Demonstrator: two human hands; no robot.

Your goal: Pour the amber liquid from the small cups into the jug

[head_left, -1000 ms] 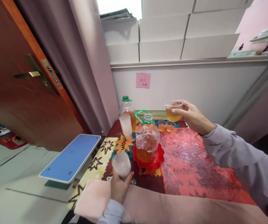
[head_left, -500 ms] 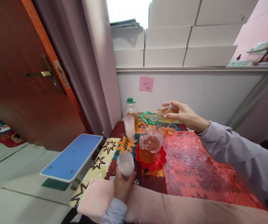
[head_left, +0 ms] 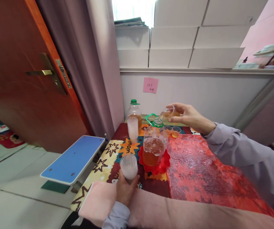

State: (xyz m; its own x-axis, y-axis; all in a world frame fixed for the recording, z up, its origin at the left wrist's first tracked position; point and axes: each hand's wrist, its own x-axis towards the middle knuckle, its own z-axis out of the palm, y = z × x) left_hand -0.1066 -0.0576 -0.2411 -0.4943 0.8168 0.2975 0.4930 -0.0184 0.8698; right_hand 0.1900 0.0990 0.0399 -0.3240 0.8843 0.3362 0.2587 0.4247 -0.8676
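Observation:
My right hand (head_left: 191, 117) pinches a clear plastic cup (head_left: 167, 112) with amber liquid in it. That cup is tipped toward the open mouth of a clear jug (head_left: 154, 148), just above and to its right. The jug has a green collar and handle, is partly full of amber liquid, and stands in a red scalloped dish (head_left: 166, 162). Nearer the front, my left hand (head_left: 124, 190) is wrapped round a stack of clear plastic cups (head_left: 129, 167). Behind the jug's right side are small cups (head_left: 176, 131) with amber liquid.
A second jug (head_left: 137, 119) with a green cap stands at the back left, behind another cup stack (head_left: 133, 128). A glossy red sheet (head_left: 205, 168) covers the table's right side. Pink cloth (head_left: 156, 206) lies along the front edge. A blue-topped stool (head_left: 73, 160) stands left.
The cup in my right hand has tilted a little further toward the jug's mouth. My left hand keeps its hold on the stack, and the view has shifted slightly.

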